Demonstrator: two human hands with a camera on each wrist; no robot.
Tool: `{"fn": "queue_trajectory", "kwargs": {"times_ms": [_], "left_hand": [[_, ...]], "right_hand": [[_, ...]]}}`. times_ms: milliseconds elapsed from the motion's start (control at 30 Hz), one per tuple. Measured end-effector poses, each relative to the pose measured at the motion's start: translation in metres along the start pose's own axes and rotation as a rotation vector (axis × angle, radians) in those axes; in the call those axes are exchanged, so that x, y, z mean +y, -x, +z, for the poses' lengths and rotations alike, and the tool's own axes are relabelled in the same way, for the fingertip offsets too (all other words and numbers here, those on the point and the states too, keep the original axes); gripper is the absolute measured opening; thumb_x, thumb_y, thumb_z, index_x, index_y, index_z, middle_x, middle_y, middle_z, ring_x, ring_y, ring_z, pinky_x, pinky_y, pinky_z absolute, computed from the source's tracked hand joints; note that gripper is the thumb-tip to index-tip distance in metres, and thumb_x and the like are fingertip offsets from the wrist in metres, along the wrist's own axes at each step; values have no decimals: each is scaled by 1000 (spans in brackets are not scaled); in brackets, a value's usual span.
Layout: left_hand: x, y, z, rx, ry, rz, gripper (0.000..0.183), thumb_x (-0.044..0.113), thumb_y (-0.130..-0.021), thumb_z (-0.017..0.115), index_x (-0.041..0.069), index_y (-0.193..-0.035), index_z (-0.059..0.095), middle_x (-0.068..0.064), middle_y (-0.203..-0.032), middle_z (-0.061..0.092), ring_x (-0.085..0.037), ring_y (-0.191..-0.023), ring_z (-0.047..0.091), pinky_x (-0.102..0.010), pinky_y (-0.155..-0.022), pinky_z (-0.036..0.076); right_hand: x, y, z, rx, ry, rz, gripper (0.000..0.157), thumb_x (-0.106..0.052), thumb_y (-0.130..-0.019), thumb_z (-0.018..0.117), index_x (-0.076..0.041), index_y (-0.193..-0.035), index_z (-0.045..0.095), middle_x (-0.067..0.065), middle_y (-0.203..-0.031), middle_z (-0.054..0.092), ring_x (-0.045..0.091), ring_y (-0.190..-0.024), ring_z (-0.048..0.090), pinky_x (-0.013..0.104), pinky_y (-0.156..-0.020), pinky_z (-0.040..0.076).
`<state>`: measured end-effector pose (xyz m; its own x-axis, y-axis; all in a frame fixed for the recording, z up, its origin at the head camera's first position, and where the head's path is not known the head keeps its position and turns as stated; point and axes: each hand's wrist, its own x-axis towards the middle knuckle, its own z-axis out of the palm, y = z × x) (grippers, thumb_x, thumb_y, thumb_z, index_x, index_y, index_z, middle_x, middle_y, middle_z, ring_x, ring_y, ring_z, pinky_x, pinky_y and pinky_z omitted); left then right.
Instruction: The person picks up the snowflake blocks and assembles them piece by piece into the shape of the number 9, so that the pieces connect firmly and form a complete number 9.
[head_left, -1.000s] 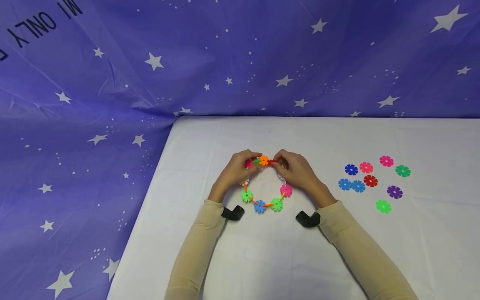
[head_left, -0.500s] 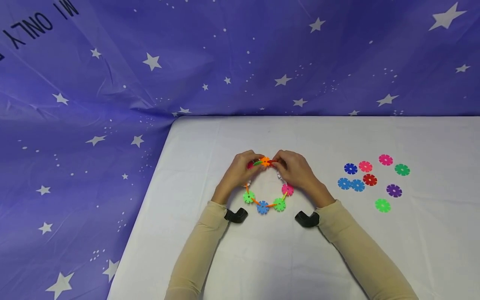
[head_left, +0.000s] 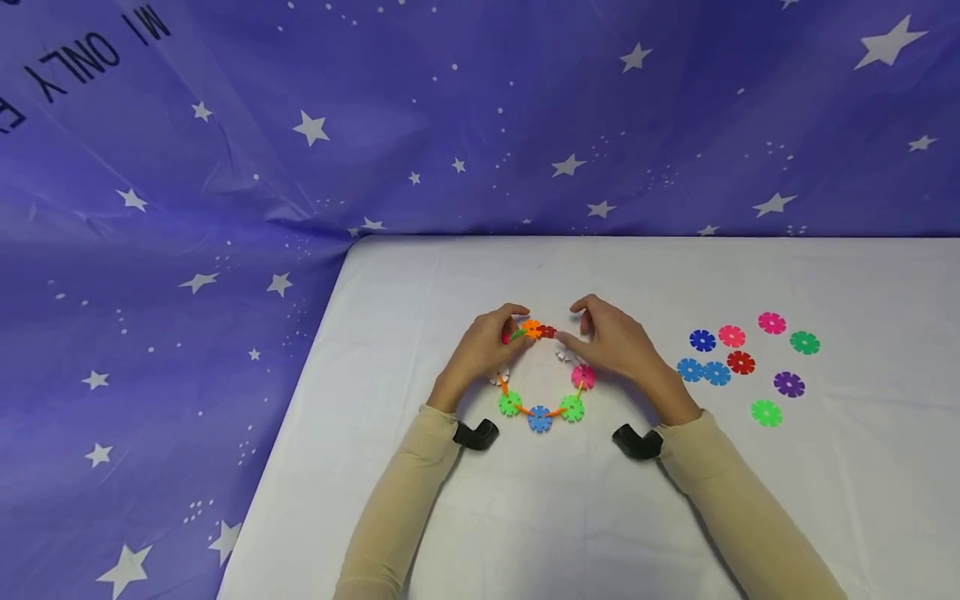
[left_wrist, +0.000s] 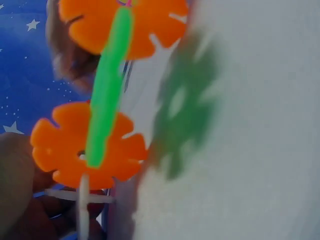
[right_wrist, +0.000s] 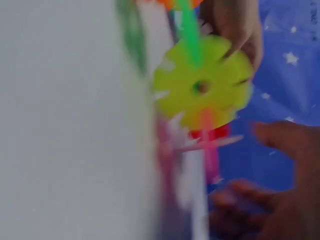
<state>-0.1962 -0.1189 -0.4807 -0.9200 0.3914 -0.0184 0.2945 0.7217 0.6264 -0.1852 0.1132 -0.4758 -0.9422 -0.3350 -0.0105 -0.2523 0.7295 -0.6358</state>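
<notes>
A ring of interlocking plastic snowflake discs, with a blue disc (head_left: 539,419) and green discs at its near side, spans the space between both hands. My left hand (head_left: 480,348) grips the ring at its upper left, close to the orange disc (head_left: 532,329); its fingers partly hide a pink and a green disc. My right hand (head_left: 617,337) is spread beside the red disc (head_left: 547,332), thumb tip close to it and fingers apart. In the right wrist view a yellow disc (right_wrist: 200,82) shows face-on, with nothing between that hand's thumb and fingers.
Loose snowflake discs lie to the right on the white table (head_left: 862,467), among them a purple disc (head_left: 789,384), a red one and several others. A purple star-printed cloth (head_left: 480,117) hangs behind the table. Black curved pieces (head_left: 637,442) sit at both wrists.
My right hand has let go of the ring at the red disc and moved right, its fingers spreading. The ring's near side has shifted slightly right; my left hand keeps its grip.
</notes>
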Motion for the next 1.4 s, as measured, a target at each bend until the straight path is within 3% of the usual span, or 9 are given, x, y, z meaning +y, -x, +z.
{"fn": "queue_trajectory", "kwargs": {"times_ms": [100, 167, 333, 400, 500, 600, 867, 1067, 1400], "left_hand": [[1, 0, -3, -30, -40, 24, 41, 27, -92, 70, 15, -130, 60, 0, -77, 55, -13, -67, 47, -25, -61, 37], [3, 1, -5, -52, -61, 31, 38, 27, -92, 70, 17, -127, 63, 0, -76, 55, -13, -68, 47, -25, -62, 37], [4, 4, -10, -107, -51, 43, 36, 27, -90, 72, 16, -123, 66, -3, -99, 60, -15, -80, 52, -28, -73, 43], [4, 5, -11, -117, -38, 58, 39, 27, -88, 74, 15, -124, 65, -4, -113, 57, -17, -88, 54, -31, -80, 46], [4, 5, -9, -131, -30, 87, 43, 26, -87, 76, 14, -126, 64, -5, -121, 54, -18, -98, 56, -35, -89, 48], [4, 4, -8, -141, -44, 119, 41, 22, -86, 76, 13, -124, 65, -3, -116, 58, -16, -100, 57, -34, -91, 48], [7, 2, -5, -156, -29, 159, 29, 19, -84, 78, 13, -112, 71, 0, -106, 62, -14, -87, 53, -27, -78, 44], [8, 2, -4, -157, -20, 175, 26, 18, -85, 78, 13, -109, 72, -1, -105, 62, -15, -90, 55, -29, -82, 45], [10, 0, 2, -136, -11, 226, 17, 21, -90, 72, 13, -105, 73, -1, -101, 64, -17, -85, 56, -27, -77, 45]], "right_hand": [[-5, 14, -2, -96, 55, 70, 62, -45, -82, 74, 0, -121, 56, 8, -85, 56, 21, -73, 52, 34, -63, 41], [-9, 21, 1, -109, 82, 76, 60, -42, -82, 75, 1, -120, 57, 8, -85, 56, 22, -75, 52, 34, -63, 42], [-13, 25, 12, -32, 89, 39, 45, -25, -82, 76, 1, -115, 59, 8, -83, 54, 22, -71, 49, 31, -59, 39], [-14, 25, 14, -9, 87, 26, 41, -22, -82, 76, 1, -113, 60, 8, -82, 53, 21, -69, 48, 30, -57, 37], [-14, 24, 15, 13, 91, 6, 36, -20, -83, 74, 0, -111, 61, 7, -81, 54, 20, -67, 48, 30, -56, 36], [-14, 22, 16, 14, 91, 3, 34, -19, -84, 73, -1, -111, 62, 7, -82, 55, 19, -67, 49, 29, -57, 37], [-10, 21, 14, -17, 72, 20, 35, -21, -86, 73, 0, -112, 63, 7, -81, 55, 19, -67, 48, 29, -57, 36], [-5, 20, 11, -59, 36, -37, 36, -19, -86, 73, 2, -114, 64, 6, -81, 55, 18, -69, 47, 29, -61, 37], [0, 19, 9, -82, -12, -114, 35, -17, -85, 74, 2, -115, 66, 4, -80, 56, 16, -69, 47, 29, -63, 38]]}}
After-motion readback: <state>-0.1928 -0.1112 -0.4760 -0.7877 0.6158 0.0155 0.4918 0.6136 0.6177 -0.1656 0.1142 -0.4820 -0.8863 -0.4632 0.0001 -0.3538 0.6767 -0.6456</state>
